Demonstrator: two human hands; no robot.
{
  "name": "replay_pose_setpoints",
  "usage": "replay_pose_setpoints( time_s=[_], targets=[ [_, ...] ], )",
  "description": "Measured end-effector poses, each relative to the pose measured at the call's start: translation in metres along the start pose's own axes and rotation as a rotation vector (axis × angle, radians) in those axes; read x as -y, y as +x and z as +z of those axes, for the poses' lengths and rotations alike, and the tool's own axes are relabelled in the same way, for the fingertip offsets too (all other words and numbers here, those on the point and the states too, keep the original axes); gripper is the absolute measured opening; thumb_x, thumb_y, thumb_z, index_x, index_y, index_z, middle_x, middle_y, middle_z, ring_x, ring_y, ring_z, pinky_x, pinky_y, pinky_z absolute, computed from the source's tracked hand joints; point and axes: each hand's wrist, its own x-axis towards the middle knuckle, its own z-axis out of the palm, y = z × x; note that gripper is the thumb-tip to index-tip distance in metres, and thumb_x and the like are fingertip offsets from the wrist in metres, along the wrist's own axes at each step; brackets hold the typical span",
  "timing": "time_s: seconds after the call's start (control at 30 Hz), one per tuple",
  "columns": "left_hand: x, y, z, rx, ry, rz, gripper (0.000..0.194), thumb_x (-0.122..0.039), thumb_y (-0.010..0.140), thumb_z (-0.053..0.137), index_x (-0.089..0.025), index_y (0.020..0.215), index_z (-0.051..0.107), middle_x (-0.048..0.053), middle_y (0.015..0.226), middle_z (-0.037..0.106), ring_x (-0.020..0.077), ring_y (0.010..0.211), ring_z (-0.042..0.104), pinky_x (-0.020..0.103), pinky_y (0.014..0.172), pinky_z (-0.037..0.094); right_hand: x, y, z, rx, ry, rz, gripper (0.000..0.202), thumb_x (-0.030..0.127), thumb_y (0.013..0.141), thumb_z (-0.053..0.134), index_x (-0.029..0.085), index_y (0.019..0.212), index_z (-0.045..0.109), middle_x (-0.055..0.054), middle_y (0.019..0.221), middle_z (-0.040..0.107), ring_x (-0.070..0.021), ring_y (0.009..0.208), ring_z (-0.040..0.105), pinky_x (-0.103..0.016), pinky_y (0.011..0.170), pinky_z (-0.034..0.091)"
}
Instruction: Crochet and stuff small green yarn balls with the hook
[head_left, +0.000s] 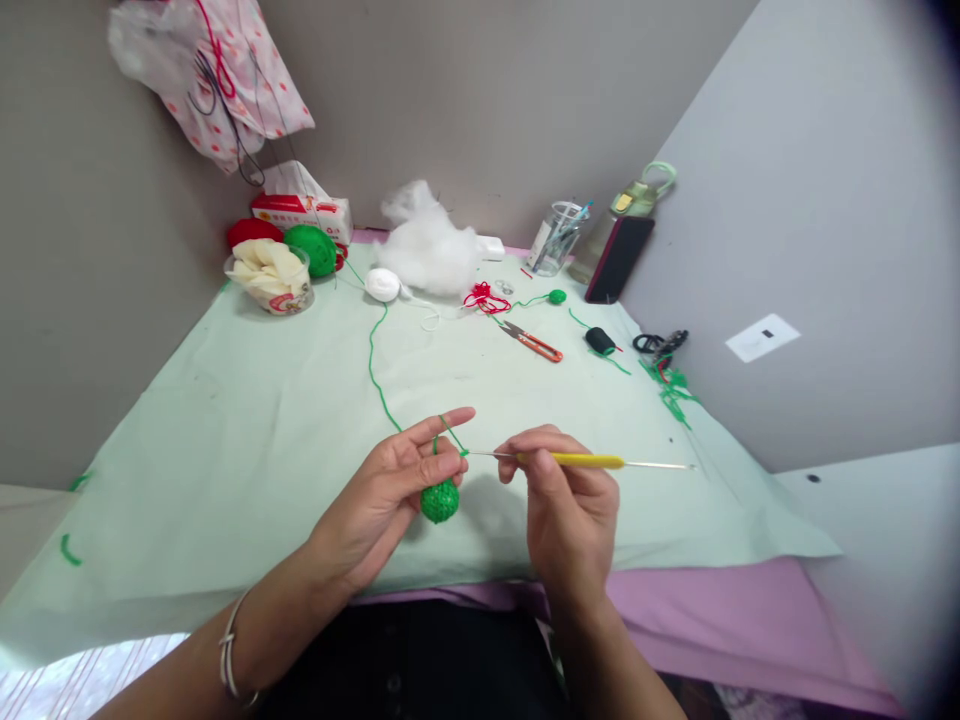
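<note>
Between its thumb and fingers, my left hand (397, 480) pinches a small round green crochet piece (440, 502), which hangs below the fingertips. Green yarn (373, 362) runs from the back of the table over the raised left index finger to the work. My right hand (566, 500) grips a crochet hook (592, 461) by its yellow handle. The hook's thin metal tip points left and meets the green stitches at the left fingertips. Its other metal end sticks out to the right.
Beyond the hands lie orange thread snips (531, 341), red yarn (486, 298), white stuffing (427, 245), a white yarn ball (382, 285) and a green yarn ball (311, 250). A tub (270, 278) stands back left. A phone (620, 260) leans on a bottle (600, 235) at right.
</note>
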Motion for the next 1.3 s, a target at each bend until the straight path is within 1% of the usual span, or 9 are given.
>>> replay_pose_setpoints(
  time_s=[0.13,0.23,0.43,0.6,0.73,0.9,1.07,1.17,1.3],
  targets=[
    [-0.002,0.000,0.000,0.018,-0.018,0.008,0.047,-0.025,0.080,0.085,-0.021,0.126,0.075,-0.001,0.075,0.057,0.0112,0.077,0.055,0.021,0.070,0.040,0.003,0.005,-0.001,-0.041,0.192,0.168,0.014,0.029,0.093,0.072,0.021,0.086,0.081,-0.002,0.076,0.070,-0.0104,0.062,0.061,-0.025,0.060,0.050],
    [-0.003,0.000,0.000,0.006,-0.001,0.022,0.043,-0.024,0.080,0.085,-0.022,0.123,0.077,-0.001,0.075,0.056,0.0108,0.076,0.055,0.020,0.068,0.039,0.006,0.006,-0.003,-0.085,0.240,0.217,0.013,0.030,0.091,0.074,0.021,0.084,0.081,-0.002,0.077,0.071,-0.0087,0.061,0.060,-0.022,0.058,0.048],
    [0.000,0.000,0.002,-0.011,0.067,0.033,0.039,-0.026,0.081,0.084,-0.025,0.120,0.078,-0.003,0.075,0.059,0.0088,0.072,0.054,0.020,0.067,0.039,0.004,0.004,-0.002,-0.017,0.267,0.223,0.012,0.032,0.093,0.073,0.025,0.088,0.081,-0.001,0.079,0.071,-0.0090,0.062,0.059,-0.023,0.059,0.047],
    [0.007,0.001,0.005,-0.045,0.129,0.082,0.042,-0.026,0.077,0.088,-0.026,0.118,0.078,-0.003,0.077,0.060,0.0098,0.073,0.056,0.021,0.069,0.043,-0.004,-0.001,0.005,0.055,0.082,0.105,0.014,0.030,0.097,0.068,0.026,0.094,0.081,-0.003,0.095,0.075,-0.0135,0.080,0.063,-0.028,0.070,0.050],
    [0.005,0.001,0.003,-0.057,0.164,0.111,0.037,-0.029,0.082,0.084,-0.026,0.119,0.077,0.000,0.089,0.068,0.0122,0.081,0.063,0.024,0.077,0.046,-0.008,0.000,0.003,0.025,0.088,0.146,0.013,0.030,0.097,0.068,0.028,0.096,0.081,-0.001,0.093,0.077,-0.0117,0.075,0.063,-0.027,0.071,0.051],
    [0.000,0.001,0.000,-0.036,0.156,0.096,0.030,-0.042,0.095,0.068,-0.024,0.119,0.077,0.005,0.096,0.076,0.0174,0.090,0.070,0.028,0.084,0.047,-0.006,0.004,0.003,-0.024,0.144,0.187,0.012,0.034,0.095,0.072,0.028,0.092,0.081,0.000,0.089,0.077,-0.0100,0.070,0.063,-0.025,0.070,0.052],
    [0.000,0.003,0.000,-0.039,0.178,0.122,0.030,-0.035,0.089,0.077,-0.025,0.117,0.077,0.003,0.092,0.074,0.0163,0.088,0.069,0.027,0.083,0.048,-0.008,0.002,0.003,-0.010,0.108,0.178,0.012,0.033,0.096,0.070,0.028,0.093,0.081,-0.001,0.090,0.077,-0.0111,0.072,0.063,-0.026,0.070,0.052],
    [0.001,0.005,0.001,-0.071,0.191,0.151,0.040,-0.028,0.081,0.085,-0.027,0.120,0.076,0.000,0.090,0.070,0.0128,0.081,0.065,0.024,0.076,0.048,-0.007,-0.001,0.004,0.021,0.028,0.115,0.014,0.028,0.099,0.065,0.028,0.098,0.080,-0.001,0.091,0.076,-0.0123,0.074,0.064,-0.027,0.070,0.052],
    [0.005,0.005,0.002,-0.123,0.200,0.164,0.066,-0.023,0.078,0.087,-0.032,0.139,0.065,-0.005,0.078,0.062,0.0098,0.070,0.056,0.022,0.065,0.044,-0.001,-0.004,0.007,0.070,-0.173,-0.074,0.020,0.018,0.100,0.061,0.028,0.102,0.078,-0.002,0.093,0.074,-0.0151,0.081,0.066,-0.030,0.071,0.054]
  ],
)
